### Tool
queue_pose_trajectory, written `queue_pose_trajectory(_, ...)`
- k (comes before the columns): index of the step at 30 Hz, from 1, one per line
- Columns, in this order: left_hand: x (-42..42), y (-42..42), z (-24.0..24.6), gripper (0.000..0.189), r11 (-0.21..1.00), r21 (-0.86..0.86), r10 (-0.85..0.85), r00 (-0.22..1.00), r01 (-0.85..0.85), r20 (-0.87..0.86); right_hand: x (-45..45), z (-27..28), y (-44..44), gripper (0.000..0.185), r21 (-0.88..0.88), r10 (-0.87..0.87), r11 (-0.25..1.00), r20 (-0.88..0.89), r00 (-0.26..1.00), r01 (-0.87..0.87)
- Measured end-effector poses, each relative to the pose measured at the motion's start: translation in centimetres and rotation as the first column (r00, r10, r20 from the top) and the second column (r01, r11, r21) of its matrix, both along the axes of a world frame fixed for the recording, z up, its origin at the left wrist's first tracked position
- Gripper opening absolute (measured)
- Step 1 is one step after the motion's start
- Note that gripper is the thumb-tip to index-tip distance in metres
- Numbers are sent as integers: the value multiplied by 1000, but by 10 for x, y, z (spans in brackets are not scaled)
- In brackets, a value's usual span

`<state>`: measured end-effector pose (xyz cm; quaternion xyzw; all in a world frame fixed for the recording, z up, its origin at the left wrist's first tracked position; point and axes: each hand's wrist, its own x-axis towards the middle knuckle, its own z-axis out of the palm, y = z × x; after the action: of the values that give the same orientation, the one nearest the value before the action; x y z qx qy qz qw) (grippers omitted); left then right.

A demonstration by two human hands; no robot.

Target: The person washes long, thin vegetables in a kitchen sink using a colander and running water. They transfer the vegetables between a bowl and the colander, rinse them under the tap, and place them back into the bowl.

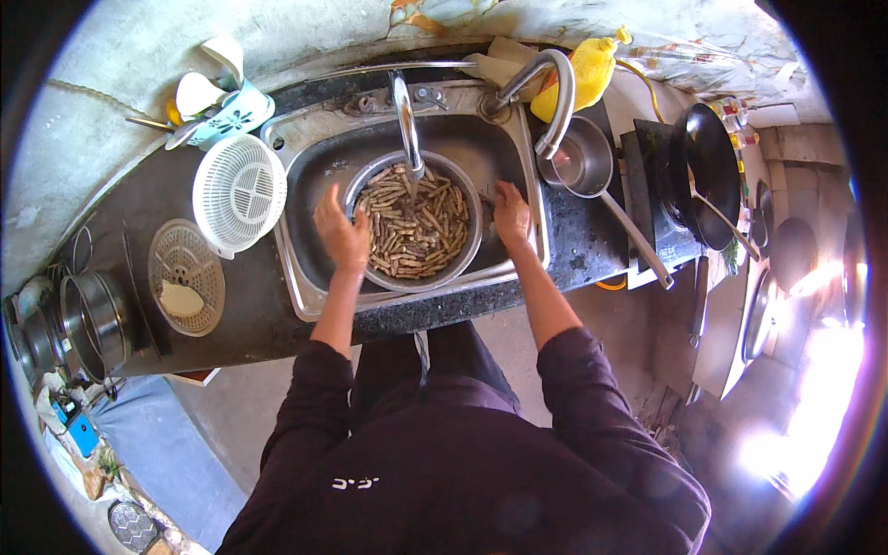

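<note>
A round metal basin [474, 243] stands in the stainless steel sink [305, 208], filled with short brown stick-like pieces [416, 236]. Over its back rim hangs the chrome faucet [404, 111]; a thin stream of water seems to fall from its spout onto the pieces. My left hand [341, 230] is at the basin's left rim, fingers apart, holding nothing; whether it touches the rim I cannot tell. On the other side, my right hand [512, 214] is a little off the right rim, above the sink, also with nothing in it.
Left of the sink are a white plastic colander [239, 191], a perforated tray [187, 250] and metal pots [94, 322]. A second curved faucet [565, 90] arches at the back right, near a saucepan [590, 156], a yellow bottle [586, 69] and a black wok [711, 173].
</note>
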<state>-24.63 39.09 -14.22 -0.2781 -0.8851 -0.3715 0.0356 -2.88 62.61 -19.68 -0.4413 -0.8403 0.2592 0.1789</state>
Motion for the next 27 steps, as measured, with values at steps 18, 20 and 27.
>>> queue_pose_trajectory(18, -9, -48, -71, 36, 998, 38, -63, 673, 52, 737, 81, 139, 44, 23, -83, 122, 991, 267, 956, -103)
queue_pose_trajectory(20, -10, -47, -65, 37, 996, 51, -89, 688, 76, 720, 101, 131, 44, 25, -2, 3, 1000, 335, 942, -3)
queue_pose_trajectory(27, -11, -44, -77, 40, 994, 68, -112, 676, 90, 729, 139, 72, 42, 30, 254, -215, 954, 216, 952, 158)
